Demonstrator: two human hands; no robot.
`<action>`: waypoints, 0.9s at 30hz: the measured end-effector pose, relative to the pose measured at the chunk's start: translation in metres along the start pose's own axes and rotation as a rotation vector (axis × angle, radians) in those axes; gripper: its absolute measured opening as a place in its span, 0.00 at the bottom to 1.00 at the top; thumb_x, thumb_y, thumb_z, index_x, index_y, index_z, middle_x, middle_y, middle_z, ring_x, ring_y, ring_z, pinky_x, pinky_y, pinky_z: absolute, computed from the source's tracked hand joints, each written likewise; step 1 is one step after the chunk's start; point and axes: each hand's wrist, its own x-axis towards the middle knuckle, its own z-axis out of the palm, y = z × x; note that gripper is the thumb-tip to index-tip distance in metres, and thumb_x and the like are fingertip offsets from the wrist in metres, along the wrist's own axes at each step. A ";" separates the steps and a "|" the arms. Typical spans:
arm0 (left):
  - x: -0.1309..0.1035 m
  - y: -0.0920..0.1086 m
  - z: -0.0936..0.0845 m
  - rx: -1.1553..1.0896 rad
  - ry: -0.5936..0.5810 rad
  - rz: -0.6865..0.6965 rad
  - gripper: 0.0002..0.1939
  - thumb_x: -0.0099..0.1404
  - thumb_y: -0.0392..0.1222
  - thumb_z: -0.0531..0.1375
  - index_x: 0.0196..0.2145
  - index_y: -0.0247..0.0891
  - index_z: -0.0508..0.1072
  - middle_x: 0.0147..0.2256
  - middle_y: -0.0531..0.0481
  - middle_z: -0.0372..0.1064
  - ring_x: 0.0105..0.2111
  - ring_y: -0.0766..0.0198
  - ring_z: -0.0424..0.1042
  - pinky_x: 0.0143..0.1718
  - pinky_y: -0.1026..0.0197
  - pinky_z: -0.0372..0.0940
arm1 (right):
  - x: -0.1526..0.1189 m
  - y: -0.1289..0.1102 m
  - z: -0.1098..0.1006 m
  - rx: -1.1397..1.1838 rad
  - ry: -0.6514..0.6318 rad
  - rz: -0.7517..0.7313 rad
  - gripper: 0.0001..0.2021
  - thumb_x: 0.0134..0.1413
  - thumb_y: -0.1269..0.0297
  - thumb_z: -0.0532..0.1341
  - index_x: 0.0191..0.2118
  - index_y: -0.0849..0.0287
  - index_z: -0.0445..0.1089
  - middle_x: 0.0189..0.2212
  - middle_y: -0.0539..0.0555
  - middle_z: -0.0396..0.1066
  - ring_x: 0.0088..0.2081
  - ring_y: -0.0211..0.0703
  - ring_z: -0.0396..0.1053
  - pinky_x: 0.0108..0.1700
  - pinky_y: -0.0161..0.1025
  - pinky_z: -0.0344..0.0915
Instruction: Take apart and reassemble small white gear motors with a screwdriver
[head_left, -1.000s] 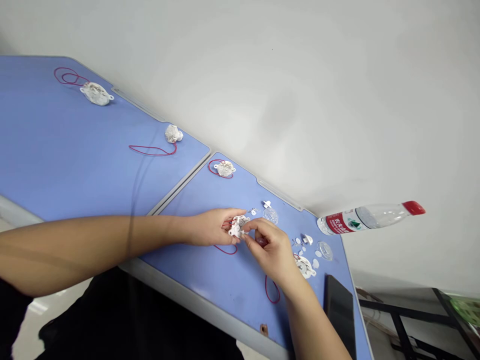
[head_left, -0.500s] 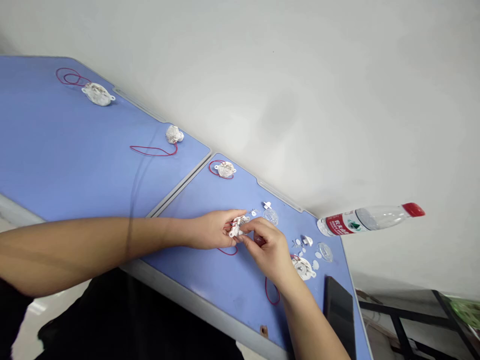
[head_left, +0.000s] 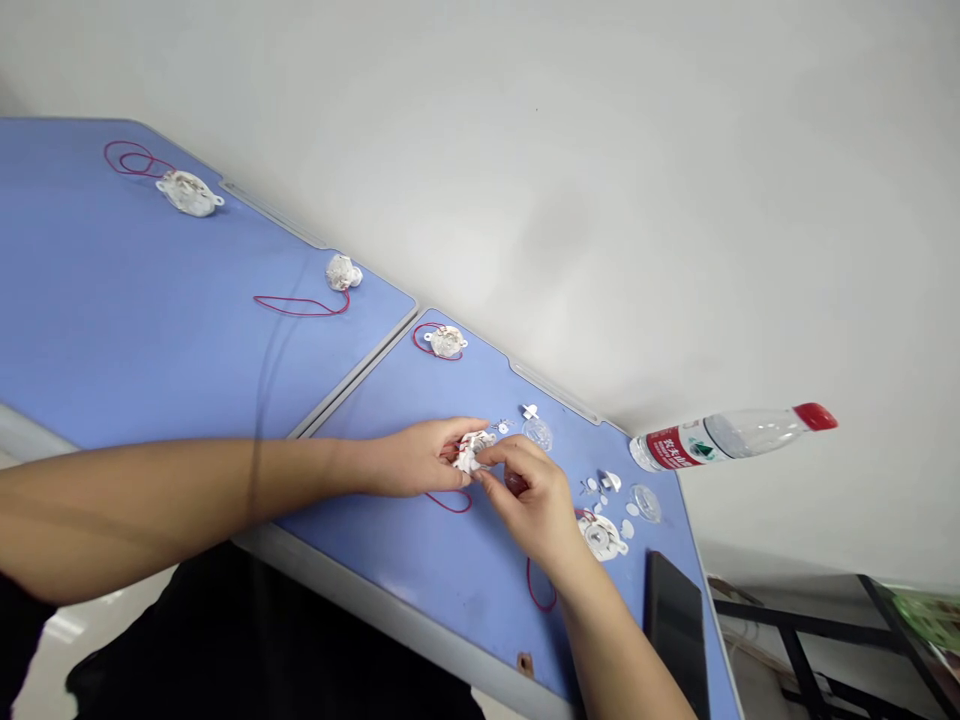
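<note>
A small white plastic part (head_left: 472,452) with a red cord hanging below it is held over the blue table (head_left: 390,540). My left hand (head_left: 424,458) grips it from the left, thumb above and fingers beneath. From the right, the thumb and forefinger of my right hand (head_left: 529,490) pinch at its edge; whatever small piece lies between them is hidden. Just behind my hands lie a clear round cover (head_left: 538,433) and a white knob (head_left: 530,411). An opened white housing (head_left: 600,537) with a red cord rests right of my right hand.
Three white round units with red cords lie farther off (head_left: 190,193), (head_left: 343,273), (head_left: 447,342). A red-capped bottle (head_left: 682,446) stands at the wall edge. A black phone (head_left: 675,630) lies at the right, near small white discs and another clear cover (head_left: 646,504).
The whole view has shifted slightly. Both hands stay on the white part, which seems turned a little between the fingers.
</note>
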 end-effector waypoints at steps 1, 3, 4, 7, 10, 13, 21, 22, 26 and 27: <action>0.000 0.001 0.000 0.007 0.006 0.002 0.30 0.54 0.35 0.66 0.55 0.40 0.66 0.46 0.47 0.71 0.45 0.58 0.72 0.46 0.58 0.66 | 0.000 0.000 0.001 -0.004 0.002 0.005 0.05 0.53 0.74 0.61 0.34 0.58 0.72 0.31 0.52 0.69 0.29 0.38 0.64 0.29 0.35 0.61; -0.001 0.003 0.002 0.028 0.016 0.003 0.30 0.54 0.35 0.66 0.55 0.40 0.66 0.46 0.47 0.71 0.46 0.58 0.71 0.47 0.58 0.65 | 0.000 0.000 0.004 -0.020 0.008 0.020 0.05 0.52 0.75 0.61 0.33 0.58 0.71 0.31 0.51 0.69 0.29 0.38 0.65 0.30 0.35 0.61; -0.001 0.005 0.003 0.038 0.017 0.002 0.30 0.54 0.35 0.65 0.55 0.40 0.66 0.46 0.47 0.72 0.46 0.58 0.71 0.47 0.58 0.65 | 0.000 -0.001 0.006 -0.032 0.011 0.026 0.05 0.51 0.75 0.61 0.32 0.58 0.70 0.30 0.51 0.69 0.29 0.38 0.65 0.31 0.35 0.61; -0.003 0.010 0.005 0.078 0.021 -0.001 0.29 0.55 0.34 0.64 0.55 0.40 0.66 0.48 0.47 0.72 0.47 0.58 0.71 0.49 0.57 0.64 | -0.001 -0.002 0.009 -0.081 0.029 0.032 0.05 0.51 0.75 0.61 0.32 0.58 0.70 0.30 0.51 0.69 0.30 0.39 0.66 0.32 0.36 0.61; -0.003 0.013 0.006 0.107 0.018 0.012 0.28 0.56 0.35 0.64 0.55 0.40 0.66 0.49 0.46 0.71 0.50 0.57 0.70 0.51 0.56 0.64 | -0.002 -0.003 0.011 -0.114 0.049 0.025 0.05 0.52 0.74 0.60 0.33 0.57 0.71 0.31 0.52 0.70 0.31 0.40 0.67 0.31 0.36 0.61; -0.003 0.014 0.005 0.110 0.016 0.030 0.28 0.57 0.37 0.63 0.56 0.39 0.66 0.51 0.46 0.71 0.51 0.56 0.69 0.51 0.56 0.64 | -0.004 -0.002 0.013 -0.140 0.063 0.012 0.05 0.53 0.73 0.59 0.34 0.57 0.71 0.32 0.53 0.71 0.31 0.41 0.68 0.31 0.36 0.62; -0.004 0.014 0.004 0.118 0.054 -0.029 0.29 0.59 0.38 0.62 0.57 0.38 0.63 0.53 0.44 0.69 0.54 0.55 0.67 0.54 0.54 0.62 | -0.005 -0.006 0.013 -0.156 0.065 -0.014 0.05 0.53 0.73 0.60 0.36 0.58 0.70 0.32 0.53 0.71 0.31 0.41 0.68 0.31 0.36 0.63; -0.004 0.015 0.005 0.118 0.057 -0.030 0.29 0.59 0.38 0.62 0.58 0.38 0.62 0.54 0.44 0.68 0.55 0.55 0.67 0.54 0.54 0.62 | -0.005 -0.006 0.011 -0.145 0.059 -0.015 0.05 0.53 0.73 0.60 0.37 0.58 0.70 0.32 0.53 0.71 0.31 0.41 0.68 0.31 0.36 0.63; -0.003 0.017 0.005 0.148 0.076 -0.016 0.26 0.59 0.40 0.61 0.56 0.38 0.64 0.52 0.46 0.69 0.54 0.53 0.67 0.54 0.53 0.62 | -0.005 -0.009 0.000 -0.091 0.058 -0.012 0.08 0.53 0.73 0.61 0.39 0.57 0.70 0.33 0.52 0.71 0.32 0.40 0.67 0.32 0.36 0.63; -0.003 0.017 0.004 0.159 0.078 -0.015 0.26 0.58 0.40 0.61 0.55 0.38 0.65 0.51 0.46 0.70 0.53 0.53 0.67 0.54 0.53 0.62 | -0.004 -0.010 -0.002 -0.080 0.065 -0.005 0.07 0.53 0.73 0.61 0.38 0.57 0.71 0.33 0.52 0.71 0.31 0.40 0.67 0.32 0.36 0.63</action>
